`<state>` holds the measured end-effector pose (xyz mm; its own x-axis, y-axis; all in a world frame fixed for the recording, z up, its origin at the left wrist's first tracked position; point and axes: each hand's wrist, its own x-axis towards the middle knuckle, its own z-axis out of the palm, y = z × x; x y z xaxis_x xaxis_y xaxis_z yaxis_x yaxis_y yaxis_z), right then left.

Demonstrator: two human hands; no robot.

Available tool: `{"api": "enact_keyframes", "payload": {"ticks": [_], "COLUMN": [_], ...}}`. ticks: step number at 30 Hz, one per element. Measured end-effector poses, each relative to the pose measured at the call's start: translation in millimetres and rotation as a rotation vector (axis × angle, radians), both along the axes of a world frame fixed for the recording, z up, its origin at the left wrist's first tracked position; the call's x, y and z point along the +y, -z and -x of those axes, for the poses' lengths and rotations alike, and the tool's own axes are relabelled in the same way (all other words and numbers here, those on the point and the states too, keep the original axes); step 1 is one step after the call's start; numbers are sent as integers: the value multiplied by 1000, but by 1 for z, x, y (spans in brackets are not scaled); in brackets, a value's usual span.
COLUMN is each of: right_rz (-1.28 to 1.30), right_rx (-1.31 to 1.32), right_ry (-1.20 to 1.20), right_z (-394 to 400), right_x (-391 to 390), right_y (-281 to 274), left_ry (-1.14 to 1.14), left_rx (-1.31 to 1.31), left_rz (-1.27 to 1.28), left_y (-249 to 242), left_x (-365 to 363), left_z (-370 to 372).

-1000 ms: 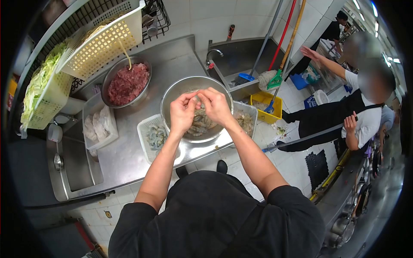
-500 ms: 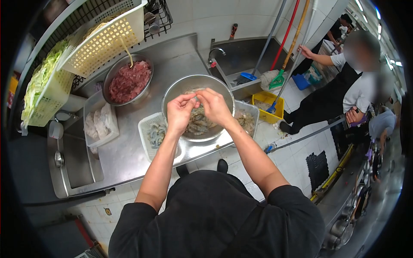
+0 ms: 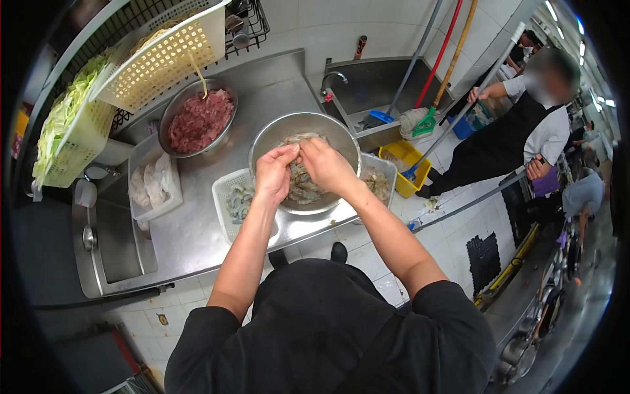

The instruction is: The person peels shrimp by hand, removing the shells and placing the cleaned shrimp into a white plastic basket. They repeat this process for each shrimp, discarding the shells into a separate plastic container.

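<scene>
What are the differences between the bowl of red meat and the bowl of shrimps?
The meat bowl looks smaller than the shrimp bowl. Red meat fills most of the meat bowl, but the shrimp bowl shows much bare wall. The left hand and right hand are over the shrimp bowl, neither over the meat bowl. Both bowls are round and metal.

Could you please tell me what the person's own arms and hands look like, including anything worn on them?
The left hand and right hand are ungloved, with no watch or bracelet visible at either wrist. Both forearms are uncovered below a short black fabric left sleeve and a matching right sleeve.
</scene>
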<state>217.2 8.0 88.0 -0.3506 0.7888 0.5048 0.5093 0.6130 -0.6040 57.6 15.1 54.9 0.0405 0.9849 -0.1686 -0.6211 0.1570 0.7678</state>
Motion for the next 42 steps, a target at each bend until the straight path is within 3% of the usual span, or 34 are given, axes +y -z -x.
{"api": "enact_keyframes", "payload": {"ticks": [2, 6, 10, 15, 18, 20, 22, 24, 26, 27, 29, 32, 37, 39, 42], "right_rz": [-31, -81, -50, 116, 98, 331, 362, 390, 681, 684, 867, 932, 896, 845, 517], "right_rx": [-178, -198, -118, -36, 108, 278, 301, 322, 462, 464, 708, 752, 820, 819, 955], "right_ry": [68, 48, -1, -190, -155, -75, 46, 166, 87, 92, 38, -8, 62, 98, 268], "right_z": [-1, -3, -10, -23, -21, -15, -12, -8, -4, -2, 1, -7, -20, -36, -63], "right_x": [-1, 1, 11, 27, 25, 16, 13, 10, 4, -1, -8, -1, -3, -4, 4], "right_y": [3, 2, 2, 0, 12, 13, 28, 40, 49, 45, 33, 50, 54, 60, 50], "left_ry": [7, 17, 46, 292, 372, 381, 392, 81, 13, -56, -86, -119, -112, -100, -40], "left_rx": [-1, 6, 8, -51, 39, 87, 137, 517, 613, 709, 796, 885, 510, 515, 558], "left_rz": [16, 75, 82, 149, 189, 142, 98, -14, -57, -99, -184, -317, -127, -63, 21], "left_y": [3, 3, -3, -4, -5, 1, 8, 11, 10, 10, 24, 11, 21, 31, 27], "left_x": [0, -2, -4, 4, 4, 5, 5, 3, 0, -2, 1, -4, 2, 11, 11], "left_z": [0, 0, 3, 13, 14, 12, 7, -1, -11, -14, -14, -22, -27, -16, -23]}}
